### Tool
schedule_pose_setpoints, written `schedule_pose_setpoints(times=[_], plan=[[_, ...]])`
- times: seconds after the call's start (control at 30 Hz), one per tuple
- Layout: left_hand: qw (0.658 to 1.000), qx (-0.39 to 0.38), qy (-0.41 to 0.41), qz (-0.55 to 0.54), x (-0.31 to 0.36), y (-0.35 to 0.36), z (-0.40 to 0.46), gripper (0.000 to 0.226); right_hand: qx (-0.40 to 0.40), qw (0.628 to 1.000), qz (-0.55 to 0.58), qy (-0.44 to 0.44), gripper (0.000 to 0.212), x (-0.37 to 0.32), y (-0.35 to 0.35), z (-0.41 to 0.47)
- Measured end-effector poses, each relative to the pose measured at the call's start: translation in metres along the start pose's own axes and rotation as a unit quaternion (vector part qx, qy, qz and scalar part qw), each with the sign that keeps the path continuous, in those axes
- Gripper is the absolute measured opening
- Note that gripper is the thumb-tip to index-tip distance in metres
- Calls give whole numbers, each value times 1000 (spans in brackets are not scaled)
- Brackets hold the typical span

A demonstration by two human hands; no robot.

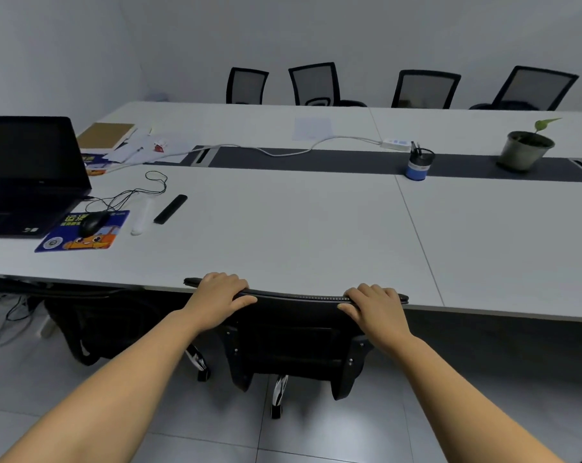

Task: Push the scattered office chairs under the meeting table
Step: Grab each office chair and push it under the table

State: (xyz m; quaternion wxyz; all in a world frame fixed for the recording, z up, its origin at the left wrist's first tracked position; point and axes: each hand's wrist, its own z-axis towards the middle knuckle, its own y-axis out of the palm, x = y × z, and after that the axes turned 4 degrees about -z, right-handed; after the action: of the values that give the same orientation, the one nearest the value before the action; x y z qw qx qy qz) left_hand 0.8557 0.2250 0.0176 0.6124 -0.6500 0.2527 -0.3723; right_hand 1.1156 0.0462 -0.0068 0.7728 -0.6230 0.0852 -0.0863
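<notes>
Left hand (217,295): I see fingers curled over the chair (293,342) backrest top.
Right hand (376,307): same grip.
Chair: backrest at counter (282,235) edge.

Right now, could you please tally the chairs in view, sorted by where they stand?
Chairs at the far side of the table: 4
Chair held by both hands, left and right: 1
Chair tucked under the near edge, left of it: 1
Total: 6
</notes>
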Motion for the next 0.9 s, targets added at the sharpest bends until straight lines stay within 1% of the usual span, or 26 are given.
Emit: schedule_pose_setpoints(times=[0.13,0.17,0.27,0.37,0.43,0.47,0.5,0.57,0.63,0.7,0.8,0.9], plan=[[1000,-14,-4,6,-2,1,-2,38,-43,999,4,2,61,-1,-5,1],[1000,-19,-4,10,-1,0,-3,39,-52,999,3,4,61,-1,-8,0],[998,-59,-11,25,3,-5,-8,41,-92,995,12,18,45,-4,-14,0],[993,-102,-12,52,8,-12,-14,45,-140,989,43,18,43,-5,-22,-3],[992,-96,3,83,11,-16,-20,51,-131,989,73,7,49,-5,-31,-10],[994,-71,15,87,14,-18,-25,56,-119,988,97,5,52,-7,-37,-17],[997,-31,27,70,18,-20,-33,61,-106,986,125,8,55,-11,-44,-26],[998,50,34,-15,30,-22,-54,71,-91,980,174,27,58,-21,-57,-49],[990,90,35,-106,45,-18,-81,74,-88,976,192,49,60,-33,-65,-77],[976,101,14,-192,58,-9,-111,70,-68,969,221,85,61,-46,-66,-107],[945,99,-39,-309,77,5,-151,55,-32,950,273,147,60,-67,-64,-149],[918,80,-74,-380,92,14,-181,46,-29,926,315,206,61,-87,-62,-187]])
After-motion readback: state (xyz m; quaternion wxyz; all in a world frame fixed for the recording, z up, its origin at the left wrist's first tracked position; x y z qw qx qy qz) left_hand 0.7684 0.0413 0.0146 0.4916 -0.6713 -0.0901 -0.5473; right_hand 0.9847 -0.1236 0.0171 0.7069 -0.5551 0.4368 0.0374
